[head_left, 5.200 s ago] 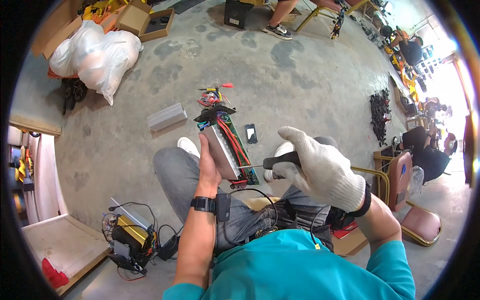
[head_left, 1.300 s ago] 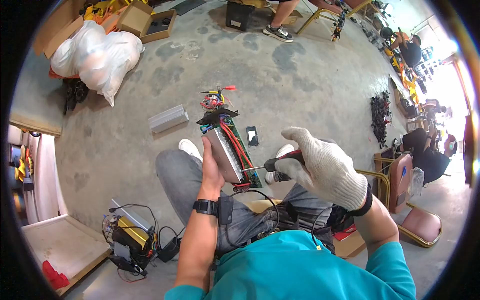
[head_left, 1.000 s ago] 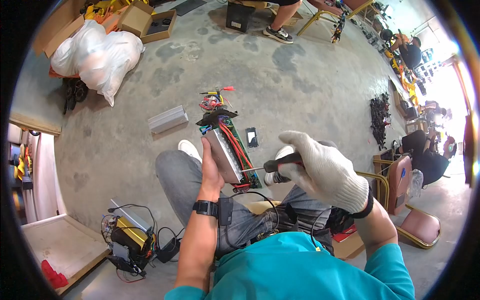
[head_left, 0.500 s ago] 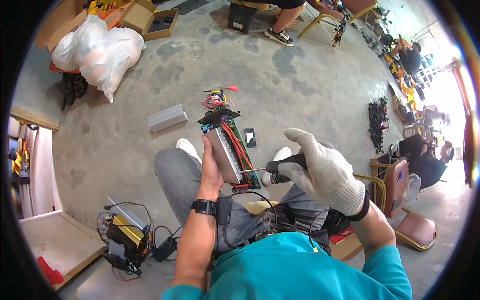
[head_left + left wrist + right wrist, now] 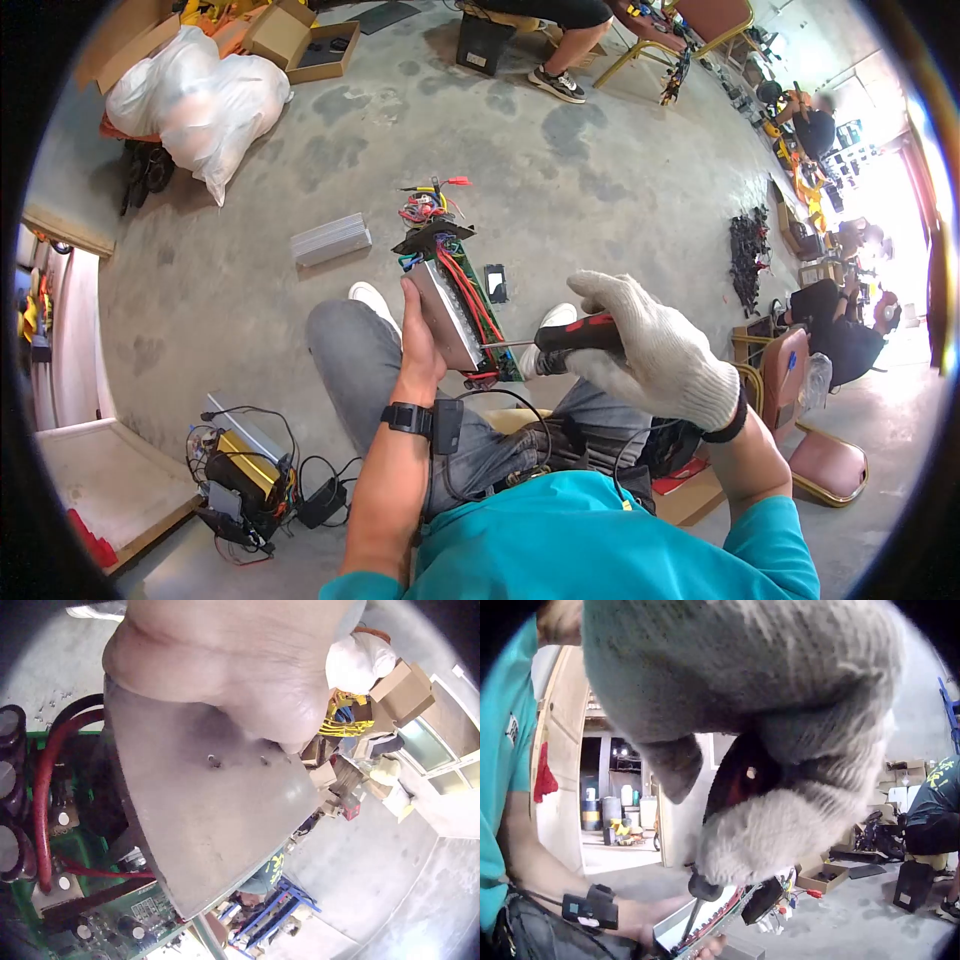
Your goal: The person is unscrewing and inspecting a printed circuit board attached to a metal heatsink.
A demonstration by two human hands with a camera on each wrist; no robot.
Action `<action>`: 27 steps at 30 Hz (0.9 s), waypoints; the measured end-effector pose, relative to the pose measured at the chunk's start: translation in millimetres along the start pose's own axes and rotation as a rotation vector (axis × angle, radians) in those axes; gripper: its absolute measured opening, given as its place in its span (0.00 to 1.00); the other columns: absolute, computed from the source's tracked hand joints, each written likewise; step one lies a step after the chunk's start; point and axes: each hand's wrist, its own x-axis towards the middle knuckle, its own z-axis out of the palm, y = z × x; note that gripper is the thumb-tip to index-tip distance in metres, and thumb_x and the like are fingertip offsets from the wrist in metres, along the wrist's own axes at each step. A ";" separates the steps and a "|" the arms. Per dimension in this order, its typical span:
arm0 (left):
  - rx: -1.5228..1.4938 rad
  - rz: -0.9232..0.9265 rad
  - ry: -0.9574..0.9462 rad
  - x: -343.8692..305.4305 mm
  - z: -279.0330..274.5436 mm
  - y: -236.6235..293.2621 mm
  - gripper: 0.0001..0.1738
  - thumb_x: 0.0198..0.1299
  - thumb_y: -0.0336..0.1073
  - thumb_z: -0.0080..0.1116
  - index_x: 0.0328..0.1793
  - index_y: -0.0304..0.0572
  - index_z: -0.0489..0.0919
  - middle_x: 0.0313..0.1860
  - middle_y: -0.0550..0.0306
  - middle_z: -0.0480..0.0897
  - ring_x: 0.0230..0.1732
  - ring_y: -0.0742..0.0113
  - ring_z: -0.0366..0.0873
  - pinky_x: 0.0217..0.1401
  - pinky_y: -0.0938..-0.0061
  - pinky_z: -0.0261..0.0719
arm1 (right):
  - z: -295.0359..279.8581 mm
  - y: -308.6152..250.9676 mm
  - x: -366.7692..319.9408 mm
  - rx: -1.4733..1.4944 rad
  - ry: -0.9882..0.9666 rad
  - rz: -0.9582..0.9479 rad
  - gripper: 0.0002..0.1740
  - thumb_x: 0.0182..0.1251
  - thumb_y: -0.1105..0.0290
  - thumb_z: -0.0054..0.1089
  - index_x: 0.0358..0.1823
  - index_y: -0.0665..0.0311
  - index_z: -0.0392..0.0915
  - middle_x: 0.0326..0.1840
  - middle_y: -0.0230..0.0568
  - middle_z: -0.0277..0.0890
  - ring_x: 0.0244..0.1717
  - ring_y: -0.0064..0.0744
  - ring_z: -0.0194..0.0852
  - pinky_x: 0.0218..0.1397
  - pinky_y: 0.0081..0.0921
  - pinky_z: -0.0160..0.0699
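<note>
My bare left hand (image 5: 422, 348) grips a grey metal plate (image 5: 446, 314) from its outer side, near the lower end. A green circuit board (image 5: 82, 900) with red wires and capacitors is joined along the plate. From the board's far end stick out a black end panel (image 5: 432, 237) and a bundle of coloured wires (image 5: 424, 205). My right hand (image 5: 660, 350), in a white knit glove, holds a screwdriver (image 5: 580, 334) by its black and red handle. Its shaft points left, the tip right at the plate's edge beside the red wires. In the right wrist view, gloved fingers wrap the handle.
On the floor ahead lie a ribbed aluminium casing (image 5: 332, 240) and a small black rectangular piece (image 5: 496, 283). Another opened device (image 5: 250, 465) with cables sits at lower left. A white plastic bag (image 5: 205, 110), cardboard boxes (image 5: 300, 42) and chairs (image 5: 782, 375) stand around.
The screwdriver handle has turned in my right hand, showing more red, and that hand has shifted slightly. Its tip stays at the plate's edge. My left hand keeps its hold on the plate.
</note>
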 end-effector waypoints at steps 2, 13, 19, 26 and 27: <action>-0.016 -0.012 0.043 -0.8 3.5 1.1 0.41 0.78 0.73 0.39 0.71 0.44 0.77 0.58 0.54 0.86 0.57 0.60 0.86 0.65 0.59 0.85 | -1.5 2.0 0.2 -0.014 -0.027 -0.137 0.29 0.71 0.69 0.66 0.71 0.62 0.68 0.53 0.51 0.82 0.50 0.55 0.88 0.51 0.43 0.85; 0.009 -0.006 0.032 -3.4 5.2 3.3 0.41 0.79 0.73 0.39 0.71 0.44 0.77 0.59 0.53 0.86 0.58 0.61 0.85 0.65 0.60 0.85 | 2.5 6.4 3.3 0.035 -0.007 -0.104 0.31 0.69 0.69 0.70 0.70 0.62 0.68 0.58 0.51 0.81 0.52 0.53 0.88 0.50 0.42 0.86; 0.017 -0.009 0.030 -0.3 -0.9 1.3 0.40 0.79 0.72 0.39 0.71 0.44 0.77 0.58 0.54 0.86 0.57 0.61 0.86 0.64 0.60 0.85 | 7.4 0.0 5.1 0.050 -0.038 0.037 0.31 0.68 0.69 0.70 0.70 0.63 0.68 0.58 0.52 0.79 0.51 0.54 0.87 0.50 0.42 0.86; 0.043 0.027 0.058 -0.3 0.1 -1.4 0.41 0.79 0.72 0.38 0.71 0.43 0.77 0.58 0.53 0.86 0.58 0.60 0.86 0.64 0.60 0.85 | 5.8 12.1 4.0 -0.009 0.011 -0.232 0.31 0.70 0.71 0.65 0.72 0.64 0.66 0.50 0.48 0.86 0.50 0.50 0.89 0.51 0.38 0.86; 0.042 0.028 0.058 0.1 0.5 -1.2 0.41 0.79 0.72 0.38 0.71 0.43 0.77 0.58 0.53 0.86 0.58 0.60 0.86 0.64 0.60 0.85 | 5.9 9.1 4.9 -0.010 0.011 -0.232 0.31 0.70 0.71 0.65 0.72 0.64 0.66 0.50 0.48 0.86 0.50 0.50 0.89 0.51 0.38 0.86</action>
